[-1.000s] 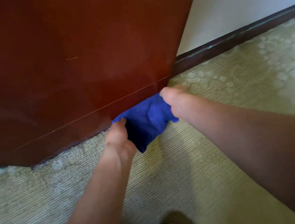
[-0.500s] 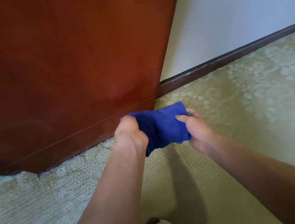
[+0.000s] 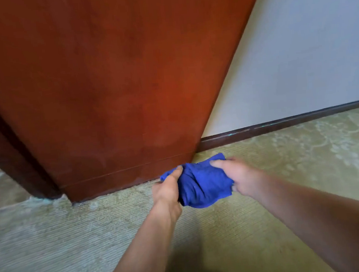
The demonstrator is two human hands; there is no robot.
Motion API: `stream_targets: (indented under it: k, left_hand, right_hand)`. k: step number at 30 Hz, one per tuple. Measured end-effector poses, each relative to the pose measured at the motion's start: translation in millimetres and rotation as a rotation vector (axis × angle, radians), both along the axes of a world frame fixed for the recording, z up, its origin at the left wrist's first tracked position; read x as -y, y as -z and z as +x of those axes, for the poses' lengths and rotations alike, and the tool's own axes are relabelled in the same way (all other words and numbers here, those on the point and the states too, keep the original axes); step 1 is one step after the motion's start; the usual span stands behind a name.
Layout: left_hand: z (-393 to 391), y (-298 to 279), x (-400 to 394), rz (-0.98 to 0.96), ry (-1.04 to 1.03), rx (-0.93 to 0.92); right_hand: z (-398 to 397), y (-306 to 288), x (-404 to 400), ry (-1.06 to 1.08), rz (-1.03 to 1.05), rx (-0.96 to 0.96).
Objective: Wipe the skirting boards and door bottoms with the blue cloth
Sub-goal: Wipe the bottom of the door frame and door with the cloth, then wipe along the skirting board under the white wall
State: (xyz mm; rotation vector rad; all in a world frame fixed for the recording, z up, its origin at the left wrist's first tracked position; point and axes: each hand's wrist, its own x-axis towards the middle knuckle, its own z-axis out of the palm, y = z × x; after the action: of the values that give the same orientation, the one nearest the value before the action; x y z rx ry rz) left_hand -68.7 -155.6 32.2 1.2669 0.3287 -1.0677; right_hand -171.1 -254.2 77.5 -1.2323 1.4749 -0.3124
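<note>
Both hands pulled back off the door since a second ago; then the cloth was pressed on the door's lower strip, now it's bunched up between my hands just clear of the wood. My left hand [image 3: 168, 191] grips the left side of the blue cloth [image 3: 200, 184], thumb on top, fingers curled under. My right hand [image 3: 236, 178] holds the right side, fingers laid over the top and thumb below. Cloth hangs in a wad just above the carpet [image 3: 96, 240], right in front of the door's near bottom corner. Door [image 3: 115, 87] is ahead and left of my hands; its bottom edge runs away left from my left thumb. Skirting board [image 3: 282, 125] starts just beyond my right hand and runs off right along the wall [image 3: 307, 48]. Step looks like refolding or regripping the cloth between door bottom and skirting. Next move probably needs one hand taking the wad with a flat face outward, then pressing it onto the skirting near the door edge and dragging right.
</note>
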Motion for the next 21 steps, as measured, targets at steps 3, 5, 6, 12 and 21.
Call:
stream_targets:
  k: [3, 5, 6, 12, 21]
  left_hand:
    - [0, 18, 1, 0.115, 0.046, 0.176]
    - [-3, 32, 7, 0.229, 0.1, 0.3]
    - [-4, 37, 9, 0.277, 0.131, 0.356]
    - [-16, 44, 55, 0.516, 0.224, 0.51]
    - [-12, -39, 112, 0.833, 0.681, 0.477]
  right_hand:
    - [13, 44, 13, 0.021, 0.06, 0.024]
    - [15, 72, 19, 0.079, 0.062, 0.075]
    - [15, 83, 24, 0.116, 0.068, 0.107]
    - [8, 98, 85, 0.164, 0.124, 0.191]
    - [-9, 91, 150, 0.024, 0.508, 0.304]
